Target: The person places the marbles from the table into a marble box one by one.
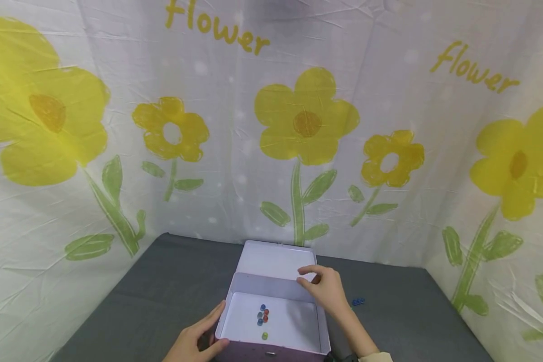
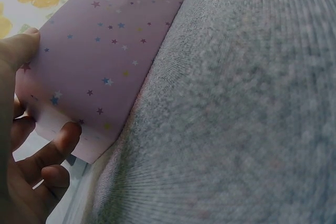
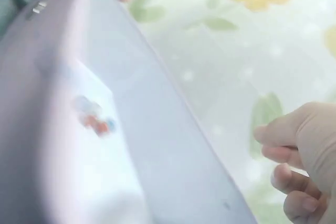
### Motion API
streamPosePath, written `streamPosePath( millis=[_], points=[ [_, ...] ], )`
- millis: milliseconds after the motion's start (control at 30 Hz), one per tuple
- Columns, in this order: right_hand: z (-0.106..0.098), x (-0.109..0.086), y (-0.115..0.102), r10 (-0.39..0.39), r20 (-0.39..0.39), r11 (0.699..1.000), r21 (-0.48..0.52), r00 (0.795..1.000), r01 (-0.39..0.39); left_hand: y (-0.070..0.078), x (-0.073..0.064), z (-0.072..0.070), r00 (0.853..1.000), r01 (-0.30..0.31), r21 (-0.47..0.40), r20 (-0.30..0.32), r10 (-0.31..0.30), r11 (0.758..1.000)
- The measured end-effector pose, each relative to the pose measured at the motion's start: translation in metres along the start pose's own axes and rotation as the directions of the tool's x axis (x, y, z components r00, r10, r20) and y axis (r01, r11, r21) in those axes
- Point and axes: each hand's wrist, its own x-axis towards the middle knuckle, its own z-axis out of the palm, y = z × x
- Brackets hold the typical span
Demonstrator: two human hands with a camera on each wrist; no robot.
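A pale purple hinged box (image 1: 294, 322) with star prints on its outside stands with its lid (image 1: 267, 259) tipped back. On its white floor lie several small beads, among them a red bead (image 1: 265, 319), a blue bead (image 1: 263, 306) and a green bead (image 1: 264, 335). My left hand (image 1: 196, 334) holds the box at its front left corner, thumb near the front edge and fingers along the side. Above the right rear part of the box is my right hand (image 1: 326, 286), its thumb and index finger slightly apart, nothing visible between them.
Several blue beads (image 1: 358, 301) lie on the dark grey tabletop (image 1: 412, 311) right of the box, partly behind the right forearm. A white curtain (image 1: 226, 201) printed with yellow flowers encloses the table at the back and sides.
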Motion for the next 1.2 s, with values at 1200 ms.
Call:
streamPosePath(
  millis=[1200],
  points=[
    [-0.065,-0.055,0.133,0.29,-0.149,0.929,-0.193,0.945,-0.315,-0.002,-0.002,0.0,0.999,-0.033,-0.031,-0.008,0.033,0.999]
  ],
)
